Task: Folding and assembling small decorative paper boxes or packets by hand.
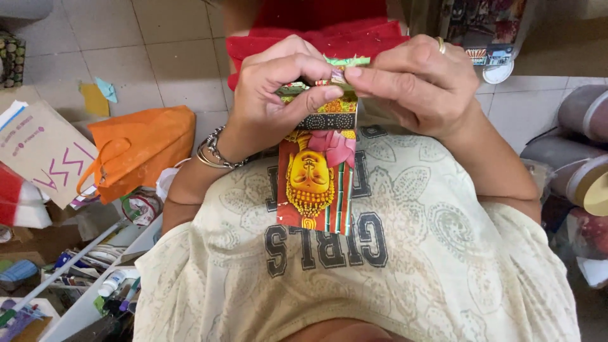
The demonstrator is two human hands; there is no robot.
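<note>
A long printed paper strip (315, 183) in red, yellow and green hangs in front of my pale patterned shirt. Its top end is folded into a small wad. My left hand (272, 95), with bangles on the wrist, pinches that folded top between thumb and forefinger. My right hand (421, 85), wearing a ring, pinches the same fold from the right side. Both hands meet just above my chest, fingertips nearly touching.
An orange cloth bag (136, 149) and a brown paper bag (44, 152) lie on the tiled floor at left. Bottles and craft clutter (107, 278) fill the lower left. Rolls of material (579, 158) lie at right. Red cloth (316, 35) covers my lap ahead.
</note>
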